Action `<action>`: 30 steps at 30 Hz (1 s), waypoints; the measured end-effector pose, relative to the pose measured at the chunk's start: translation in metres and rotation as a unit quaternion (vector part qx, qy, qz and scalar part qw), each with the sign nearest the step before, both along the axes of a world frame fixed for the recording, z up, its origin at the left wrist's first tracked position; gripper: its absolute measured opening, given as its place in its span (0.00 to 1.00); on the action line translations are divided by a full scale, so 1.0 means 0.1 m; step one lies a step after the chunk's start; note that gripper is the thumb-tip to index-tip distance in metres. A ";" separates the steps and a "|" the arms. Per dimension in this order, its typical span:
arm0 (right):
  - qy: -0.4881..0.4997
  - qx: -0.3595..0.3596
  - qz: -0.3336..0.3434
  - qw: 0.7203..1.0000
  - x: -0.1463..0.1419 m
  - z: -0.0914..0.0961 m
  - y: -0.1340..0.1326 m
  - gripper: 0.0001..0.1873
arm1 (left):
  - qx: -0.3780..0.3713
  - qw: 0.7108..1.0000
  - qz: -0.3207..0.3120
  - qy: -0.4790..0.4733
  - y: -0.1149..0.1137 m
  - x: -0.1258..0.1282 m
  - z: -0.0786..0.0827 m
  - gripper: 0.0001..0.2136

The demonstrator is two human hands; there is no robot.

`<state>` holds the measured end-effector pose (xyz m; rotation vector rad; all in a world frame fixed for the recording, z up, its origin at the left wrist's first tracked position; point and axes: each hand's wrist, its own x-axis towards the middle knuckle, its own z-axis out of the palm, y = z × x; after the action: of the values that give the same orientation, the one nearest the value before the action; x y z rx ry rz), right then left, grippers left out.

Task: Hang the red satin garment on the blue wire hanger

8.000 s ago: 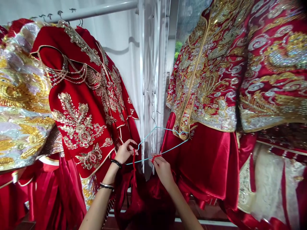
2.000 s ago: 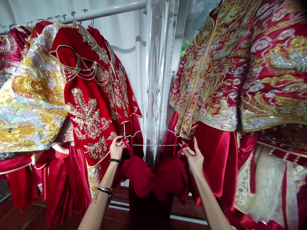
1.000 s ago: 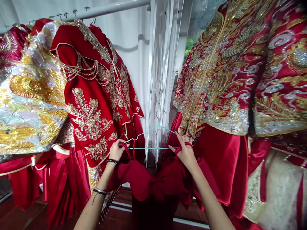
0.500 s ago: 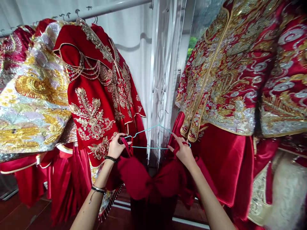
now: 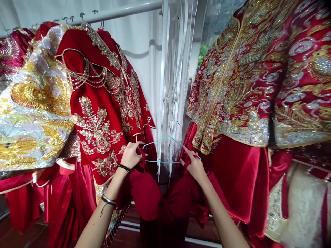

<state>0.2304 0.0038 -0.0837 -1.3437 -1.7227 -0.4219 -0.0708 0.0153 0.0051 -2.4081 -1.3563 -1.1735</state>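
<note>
A thin light-blue clothes hanger [image 5: 162, 161] with a metal hook is held level in front of me, between both hands. From it a dark red dress [image 5: 147, 196] with a sweetheart-shaped top hangs down. My left hand [image 5: 131, 155] pinches the left end of the hanger together with a red strap [image 5: 143, 159] of the dress. At the other end, my right hand [image 5: 194, 166] grips the hanger, index finger stretched along its sloping arm, with red strap fabric around the fingers. The dress's lower part is dark and hard to make out.
Embroidered red jackets hang on both sides: one with bead strings [image 5: 100, 103] at left, a gold-and-silver one [image 5: 230, 86] close at right. A white rack rail [image 5: 124, 10] runs above left. White metal uprights [image 5: 168, 86] stand behind the hanger, before a pale curtain [image 5: 139, 41].
My left hand has shifted slightly right and its strap has slid inward along the hanger. My right hand moved slightly left and down. The view has turned a little.
</note>
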 end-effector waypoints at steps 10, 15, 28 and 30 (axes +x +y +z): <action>0.012 -0.012 -0.017 1.000 0.00 0.05 -0.12 0.32 | -0.045 0.986 0.097 0.129 0.03 0.14 -0.05 0.25; 0.048 -0.063 -0.041 0.996 0.00 0.17 -0.21 0.30 | -0.020 0.981 0.143 0.131 0.00 0.25 -0.06 0.27; 0.157 -0.107 0.055 0.980 0.25 0.25 -0.30 0.32 | 0.002 0.987 0.138 0.079 0.25 0.39 -0.32 0.23; 0.122 -0.090 0.016 0.988 0.22 0.21 -0.33 0.33 | -0.010 0.990 0.126 0.067 0.31 0.41 -0.37 0.23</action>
<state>0.2526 -0.0289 -0.0626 -1.4299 -1.6049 -0.0793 -0.0300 0.0464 -0.0315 -2.2013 -1.5776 -0.9224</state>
